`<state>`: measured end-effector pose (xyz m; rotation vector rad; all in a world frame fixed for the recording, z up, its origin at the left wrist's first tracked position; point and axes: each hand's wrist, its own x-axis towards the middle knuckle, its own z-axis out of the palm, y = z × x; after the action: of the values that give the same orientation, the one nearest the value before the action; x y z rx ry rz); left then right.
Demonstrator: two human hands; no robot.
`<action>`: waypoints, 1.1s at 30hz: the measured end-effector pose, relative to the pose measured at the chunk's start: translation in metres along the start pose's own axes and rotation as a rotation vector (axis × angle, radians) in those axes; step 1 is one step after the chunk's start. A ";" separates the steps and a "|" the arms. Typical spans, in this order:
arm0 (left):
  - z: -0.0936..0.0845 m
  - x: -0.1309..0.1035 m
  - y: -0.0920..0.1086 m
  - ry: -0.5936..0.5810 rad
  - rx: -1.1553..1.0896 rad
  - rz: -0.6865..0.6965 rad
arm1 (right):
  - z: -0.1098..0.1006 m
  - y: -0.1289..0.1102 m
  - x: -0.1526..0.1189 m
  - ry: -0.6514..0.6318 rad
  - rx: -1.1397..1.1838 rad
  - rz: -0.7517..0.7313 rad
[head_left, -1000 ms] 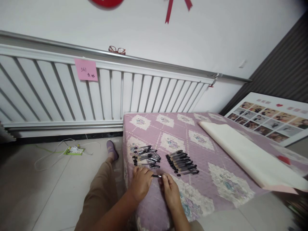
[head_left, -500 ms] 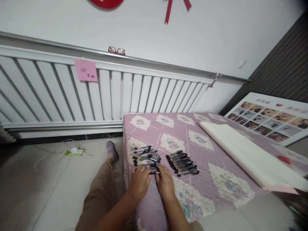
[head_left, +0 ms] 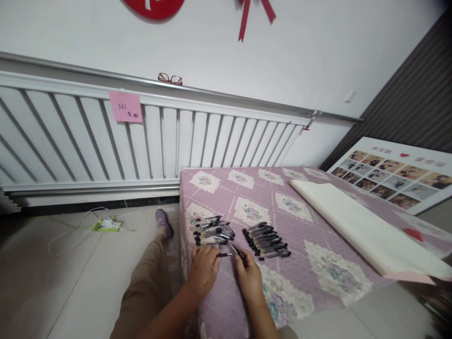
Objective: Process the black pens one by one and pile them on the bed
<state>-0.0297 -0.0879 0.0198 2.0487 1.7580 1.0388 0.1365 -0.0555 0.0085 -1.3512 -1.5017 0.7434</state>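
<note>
Head view, change: half a second ago my two hands were together on one pen; now they are a little apart.
Left grip (head_left: 204, 269): closed on the pen (head_left: 223, 254).
Right grip (head_left: 249, 278): closed on a black cap (head_left: 237, 252).
Piles: loose pens (head_left: 212, 230) beyond my left grip, neat row (head_left: 266, 240) beyond my right.
Surface: soft quilted pink bed cover (head_left: 318, 245).

Home room, white radiator (head_left: 141, 141), quilted floral cover (head_left: 282, 207), family photo collage (head_left: 395, 174), red wall ribbon (head_left: 252, 14)
</note>
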 end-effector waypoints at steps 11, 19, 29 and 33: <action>-0.003 0.001 0.004 -0.026 0.000 -0.020 | -0.021 -0.009 -0.010 0.098 0.259 0.232; -0.002 0.000 0.005 -0.066 0.053 -0.005 | -0.021 -0.008 -0.009 0.116 0.235 0.211; -0.002 0.002 0.003 -0.137 0.071 0.041 | -0.018 -0.014 -0.009 -0.091 0.154 0.090; -0.002 0.003 0.004 -0.153 0.048 0.041 | -0.015 -0.014 -0.009 -0.145 0.144 0.048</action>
<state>-0.0279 -0.0868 0.0239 2.1397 1.6863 0.8336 0.1441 -0.0694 0.0241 -1.2507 -1.5017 0.9786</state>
